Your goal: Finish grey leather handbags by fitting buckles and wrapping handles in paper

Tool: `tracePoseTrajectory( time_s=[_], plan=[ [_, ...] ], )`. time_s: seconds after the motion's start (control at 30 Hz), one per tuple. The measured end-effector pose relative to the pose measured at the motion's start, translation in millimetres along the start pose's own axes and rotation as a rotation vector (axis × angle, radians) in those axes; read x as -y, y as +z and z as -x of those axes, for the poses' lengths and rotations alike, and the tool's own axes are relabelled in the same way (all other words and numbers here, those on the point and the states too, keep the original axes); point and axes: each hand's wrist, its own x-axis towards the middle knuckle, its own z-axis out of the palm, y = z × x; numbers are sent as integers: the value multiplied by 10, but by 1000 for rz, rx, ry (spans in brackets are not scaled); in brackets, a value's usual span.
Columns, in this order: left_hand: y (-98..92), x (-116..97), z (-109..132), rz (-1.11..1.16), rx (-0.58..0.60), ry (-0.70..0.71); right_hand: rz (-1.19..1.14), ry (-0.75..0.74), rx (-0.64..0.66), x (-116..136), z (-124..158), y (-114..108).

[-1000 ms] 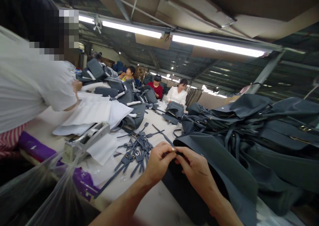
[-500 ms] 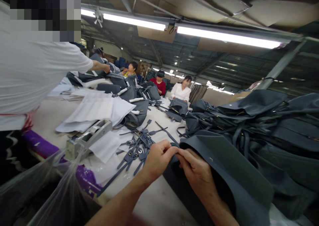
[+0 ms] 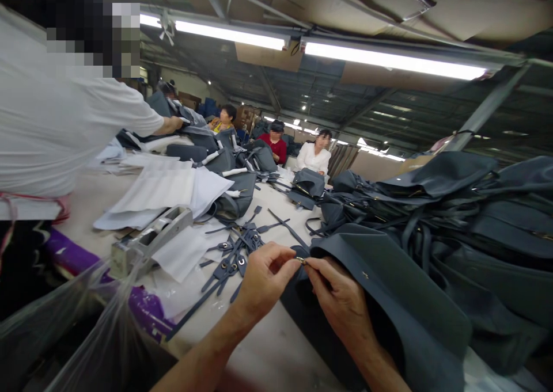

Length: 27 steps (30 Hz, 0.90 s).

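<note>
My left hand (image 3: 268,274) pinches a small gold-coloured metal ring (image 3: 299,260) between thumb and fingertips. From the other side, the fingertips of my right hand (image 3: 341,300) close on the same fitting; whatever it is joined to is hidden by the fingers. Directly under and beside both hands is a dark blue-grey bag (image 3: 423,300), its large flap raised to the right of my right forearm. A small metal piece shows on that flap. Left of my left hand lies a heap of dark straps with buckles (image 3: 233,259).
A grey tape dispenser (image 3: 162,233) and white paper sheets (image 3: 151,193) are on the table to the left. Many dark bags (image 3: 510,231) are piled at right. A co-worker in a white shirt (image 3: 64,127) stands close at left; others sit at the far end. A clear plastic bag (image 3: 95,323) hangs at the front edge.
My fingertips have drawn slightly apart, with my left hand shifted a little left, and the metal ring now shows between them. The co-worker's arm at left has moved slightly left.
</note>
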Motion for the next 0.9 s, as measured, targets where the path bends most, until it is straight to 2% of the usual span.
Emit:
tracePoseTrajectory(
  time_s=[0.17,0.27,0.5,0.73,0.83,0.9],
  plan=[
    [-2,-34,21,-286,-36,185,70,-49,15,-19,55,47],
    [-10,4,13,-384,-20,234,135,-67,20,-25,93,82],
    [-49,27,45,-396,12,166,186,-103,22,-48,128,151],
    [-101,67,39,-443,76,156,243,-129,24,-77,155,202],
    [-97,108,39,-428,58,155,237,-106,36,-69,157,209],
    [-80,139,42,-363,46,95,211,-80,40,-74,162,215]
  ],
)
